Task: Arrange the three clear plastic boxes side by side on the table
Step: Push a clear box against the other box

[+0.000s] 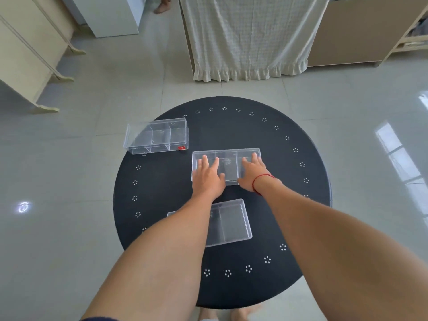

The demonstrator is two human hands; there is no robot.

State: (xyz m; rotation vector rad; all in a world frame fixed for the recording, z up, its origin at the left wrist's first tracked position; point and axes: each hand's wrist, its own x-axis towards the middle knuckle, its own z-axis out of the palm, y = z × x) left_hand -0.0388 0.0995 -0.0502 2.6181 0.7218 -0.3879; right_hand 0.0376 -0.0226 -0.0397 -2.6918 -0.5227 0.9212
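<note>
Three clear plastic boxes with inner dividers sit on a round black table (266,144). The middle box (228,162) lies flat at the table's centre. My left hand (207,176) rests palm down on its left part and my right hand (252,173) on its right part, fingers spread. A second box (228,223) lies nearer to me, partly hidden under my left forearm. The third box (157,137), with a small red label, stands at the far left and overhangs the table's edge.
The table stands on a pale tiled floor. A cloth-draped piece of furniture (250,35) is beyond it, cream cabinets (30,56) at the left, a shelf unit (412,31) at the far right. Another person's bare foot (163,5) shows at the top. My feet (227,315) are below the table.
</note>
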